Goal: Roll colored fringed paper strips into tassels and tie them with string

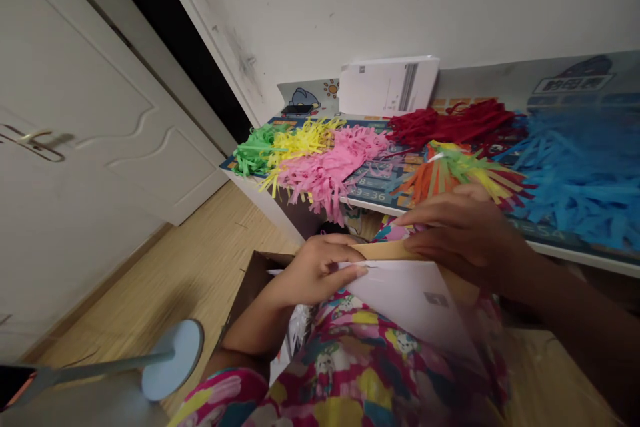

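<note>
"Looking at those two hands, which step is under way?"

"Working at the top edge of the white packet [395, 287], I'd judge. It lies tilted over the lap, with a tan strip [383, 251] running along that edge. Whether strip and packet are one piece, I can't tell."

"How is the left hand [313, 270] set?"

"Clamped on the packet's upper left corner, thumb flat on the white face, fingers bent over behind. Its forearm comes up from the lower left, past the brown box [245, 283]."

"And the right hand [463, 237]?"

"Back of the hand upward, at the strip's right end. The forefinger reaches out towards the left hand, slightly apart from the fingers bent below it. Those lower fingers seem to touch the strip; whether they grip it, I can't tell."

"So what does the next move call for?"

"A steady left pinch, probably, with the right fingertips doing the finer work along the edge. Hard pressure could crease the packet. I'd also mind the knuckles: the multicoloured tassel [457, 170] lies just beyond them, on the printed tabletop [373, 197]."
</note>
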